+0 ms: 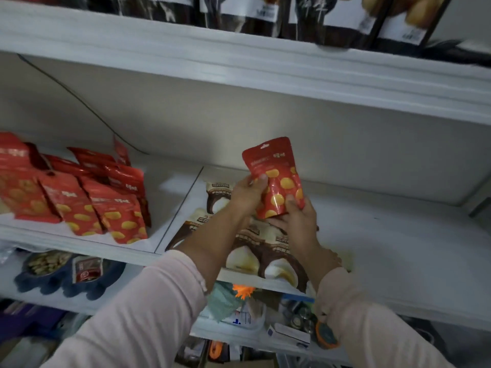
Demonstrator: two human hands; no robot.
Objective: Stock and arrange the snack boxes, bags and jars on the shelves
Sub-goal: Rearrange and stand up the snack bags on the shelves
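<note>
Head view, looking forward and down at white store shelving: a person in pale pink sleeves [138, 309] holds one red snack bag [275, 179] printed with yellow rounds, upright and slightly tilted, in the air just above the middle shelf [398, 248]. The left hand [248, 193] grips the bag's left edge with the thumb pressed on its front; the right hand [297, 219] cups the bag's lower right corner, thumb on the front too, so the fingers of both hands are closed round the bag. Directly beneath the hands, cream and brown bags [265, 251] lie flat and overlapping on the shelf, some reaching its front edge. Well to the left, past a thin seam in the shelf board, a row of matching red bags [79, 203] stands leaning backward, packed close together. The upper shelf [239, 65] carries dark packets [265, 11] with white labels, blurred. Below, a lower shelf holds blue paw-shaped dishes [53, 274] and assorted small items – too blurred to identify.
</note>
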